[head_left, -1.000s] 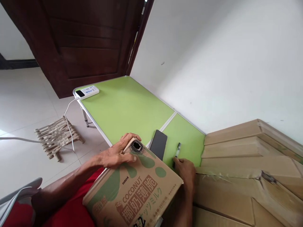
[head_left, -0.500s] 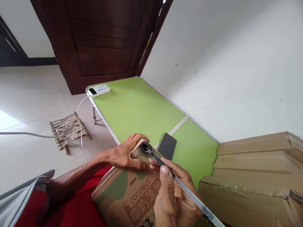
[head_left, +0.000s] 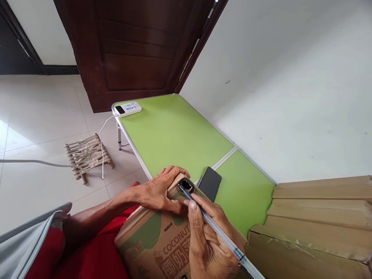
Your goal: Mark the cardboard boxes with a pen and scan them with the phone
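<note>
A brown cardboard box (head_left: 151,236) with green patches and "COCONUT" lettering lies tilted in front of me. Near its upper corner is a ragged dark hole (head_left: 186,185), ringed by black pen marks. My left hand (head_left: 161,190) grips that corner, thumb on the printed face and fingers over the far edge. Between the thumb and fingers of my right hand (head_left: 207,228) is a clear-barrelled pen (head_left: 221,232), its tip touching the left rim of the hole. My right palm covers part of the printing.
Beyond the box stands a green folding table (head_left: 180,131) with a black phone (head_left: 210,183) and a white device (head_left: 128,109) on a cable. Flattened cardboard (head_left: 314,217) is stacked at right. A small woven stool (head_left: 88,155) sits on the floor, left.
The pen tip has moved from inside the hole to its left rim. My whole view has shifted slightly. Both hands keep their holds.
</note>
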Demonstrator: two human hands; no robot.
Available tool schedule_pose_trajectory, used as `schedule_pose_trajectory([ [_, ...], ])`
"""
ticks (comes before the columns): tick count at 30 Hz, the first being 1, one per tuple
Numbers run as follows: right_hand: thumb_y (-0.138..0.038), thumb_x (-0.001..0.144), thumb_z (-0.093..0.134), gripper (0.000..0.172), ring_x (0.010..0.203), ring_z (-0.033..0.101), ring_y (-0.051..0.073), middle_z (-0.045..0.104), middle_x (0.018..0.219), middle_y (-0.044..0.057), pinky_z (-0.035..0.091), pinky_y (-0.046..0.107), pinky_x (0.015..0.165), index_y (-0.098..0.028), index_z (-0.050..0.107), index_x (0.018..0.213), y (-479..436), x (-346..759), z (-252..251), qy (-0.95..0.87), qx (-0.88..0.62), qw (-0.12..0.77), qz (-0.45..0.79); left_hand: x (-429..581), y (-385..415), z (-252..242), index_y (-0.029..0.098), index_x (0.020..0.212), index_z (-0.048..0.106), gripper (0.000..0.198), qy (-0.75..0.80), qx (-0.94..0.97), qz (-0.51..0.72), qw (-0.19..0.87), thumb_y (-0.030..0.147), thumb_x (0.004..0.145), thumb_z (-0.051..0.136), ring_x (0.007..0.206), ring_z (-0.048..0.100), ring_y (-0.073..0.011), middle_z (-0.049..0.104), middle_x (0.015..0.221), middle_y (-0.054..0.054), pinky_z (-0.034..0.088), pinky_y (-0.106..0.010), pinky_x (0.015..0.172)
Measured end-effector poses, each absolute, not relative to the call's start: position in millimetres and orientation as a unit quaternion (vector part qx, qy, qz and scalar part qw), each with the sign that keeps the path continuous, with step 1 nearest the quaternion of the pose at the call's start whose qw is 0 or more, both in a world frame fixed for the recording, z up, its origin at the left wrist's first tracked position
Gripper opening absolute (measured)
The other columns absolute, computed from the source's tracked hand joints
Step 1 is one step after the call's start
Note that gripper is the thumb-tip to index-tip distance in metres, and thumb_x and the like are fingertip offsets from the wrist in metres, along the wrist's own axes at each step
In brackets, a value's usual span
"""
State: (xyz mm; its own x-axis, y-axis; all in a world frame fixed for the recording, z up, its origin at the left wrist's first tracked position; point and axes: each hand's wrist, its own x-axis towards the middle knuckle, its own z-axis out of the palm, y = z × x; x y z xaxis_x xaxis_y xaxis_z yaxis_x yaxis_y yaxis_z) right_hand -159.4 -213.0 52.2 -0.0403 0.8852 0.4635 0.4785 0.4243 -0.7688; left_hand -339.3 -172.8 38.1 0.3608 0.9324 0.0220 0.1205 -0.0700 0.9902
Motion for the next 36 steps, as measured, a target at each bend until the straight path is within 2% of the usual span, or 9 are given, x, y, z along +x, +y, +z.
schedule_pose_trajectory([
  [7,-0.028,0.098,0.071,0.014,0.089,0.080,0.022,0.082,0.102,0.006,0.064,0.028,0.077,-0.023,0.079,0.108,-211,-157,58,-0.722,-0.473,0.468,0.189,-340,-173,38,0.024,0.132,0.050,0.065,0.419,0.629,0.373,0.538,0.028,0.073,0.078,0.115,0.052,-0.0299,0.053,0.122,-0.008,0.052,-0.046,0.097],
  [16,-0.042,0.098,0.073,0.024,0.057,0.067,0.014,0.074,0.075,0.003,0.051,0.021,0.053,-0.018,0.077,0.095,-217,-151,68,-0.629,-0.565,0.496,0.196,-340,-173,43,0.027,0.131,0.050,0.065,0.426,0.617,0.366,0.552,0.027,0.072,0.078,0.113,0.053,-0.0287,0.053,0.121,-0.006,0.052,-0.043,0.095],
  [19,-0.044,0.096,0.076,0.028,0.052,0.063,0.012,0.070,0.067,0.000,0.051,0.020,0.052,-0.016,0.076,0.096,-210,-152,70,-0.600,-0.581,0.509,0.207,-340,-173,46,0.026,0.131,0.050,0.065,0.429,0.614,0.360,0.556,0.030,0.072,0.078,0.114,0.053,-0.0298,0.053,0.122,-0.007,0.051,-0.046,0.097],
  [23,-0.045,0.095,0.076,0.029,0.066,0.068,0.014,0.075,0.088,0.006,0.056,0.025,0.063,-0.016,0.075,0.100,-188,-152,77,-0.563,-0.550,0.569,0.237,-342,-173,43,0.026,0.130,0.050,0.064,0.427,0.609,0.358,0.564,0.030,0.072,0.077,0.114,0.053,-0.0298,0.053,0.123,-0.007,0.051,-0.046,0.097],
  [25,-0.044,0.095,0.075,0.028,0.072,0.070,0.016,0.075,0.100,0.008,0.054,0.027,0.061,-0.017,0.071,0.100,-170,-138,77,-0.519,-0.521,0.635,0.237,-343,-173,40,0.027,0.131,0.050,0.064,0.431,0.609,0.356,0.563,0.029,0.073,0.077,0.116,0.053,-0.0293,0.053,0.124,-0.006,0.051,-0.045,0.098],
  [27,-0.048,0.092,0.073,0.030,0.069,0.067,0.018,0.074,0.096,0.007,0.047,0.027,0.054,-0.020,0.064,0.097,-150,-111,71,-0.477,-0.537,0.664,0.208,-344,-173,36,0.028,0.131,0.050,0.063,0.437,0.611,0.353,0.558,0.030,0.074,0.077,0.116,0.053,-0.0285,0.053,0.122,-0.005,0.051,-0.044,0.098],
  [29,-0.055,0.091,0.064,0.033,0.063,0.063,0.019,0.071,0.088,0.005,0.044,0.029,0.053,-0.022,0.060,0.096,-132,-76,56,-0.478,-0.643,0.575,0.163,-345,-172,34,0.028,0.131,0.050,0.062,0.440,0.611,0.353,0.556,0.031,0.075,0.076,0.115,0.054,-0.0275,0.054,0.121,-0.003,0.052,-0.042,0.097],
  [31,-0.048,0.091,0.051,0.026,0.062,0.059,0.023,0.065,0.069,0.004,0.045,0.035,0.062,-0.025,0.055,0.079,-119,-44,34,-0.509,-0.803,0.292,0.105,-346,-172,31,0.028,0.132,0.049,0.063,0.437,0.609,0.352,0.560,0.031,0.075,0.075,0.112,0.055,-0.0264,0.054,0.120,-0.003,0.054,-0.041,0.093],
  [36,-0.035,0.087,0.054,0.032,0.068,0.062,0.031,0.061,0.060,0.009,0.043,0.041,0.069,-0.031,0.044,0.057,-116,-17,-23,-0.526,-0.833,0.129,0.115,-346,-171,30,0.028,0.132,0.048,0.061,0.432,0.599,0.352,0.575,0.035,0.077,0.075,0.108,0.056,-0.0250,0.055,0.117,-0.003,0.055,-0.040,0.090],
])
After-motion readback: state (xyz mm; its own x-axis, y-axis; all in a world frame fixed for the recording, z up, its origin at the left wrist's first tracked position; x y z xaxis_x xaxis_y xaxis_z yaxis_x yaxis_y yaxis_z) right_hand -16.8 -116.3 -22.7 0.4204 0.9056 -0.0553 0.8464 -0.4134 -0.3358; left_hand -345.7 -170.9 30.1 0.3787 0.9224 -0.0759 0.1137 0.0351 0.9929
